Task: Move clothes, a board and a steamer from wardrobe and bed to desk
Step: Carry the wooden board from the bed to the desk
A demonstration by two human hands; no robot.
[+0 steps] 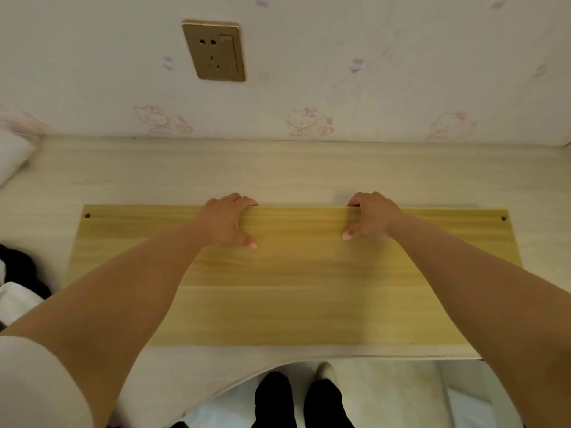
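Note:
A long yellow wooden board [296, 288] with a small hole near each far corner lies flat on the pale desk [185, 174]. My left hand [224, 219] grips the board's far edge left of centre, fingers curled over the edge and thumb on top. My right hand [372, 216] holds the same far edge right of centre in the same way. Black and white clothes [18, 273] lie at the desk's left edge. No steamer is in view.
The desk stands against a wall with cartoon-cat wallpaper and a gold power socket [214, 50]. A white pillow-like thing [12, 156] sits at the far left. Below the desk's curved front edge, my black-trousered legs [296, 400] show over a white floor.

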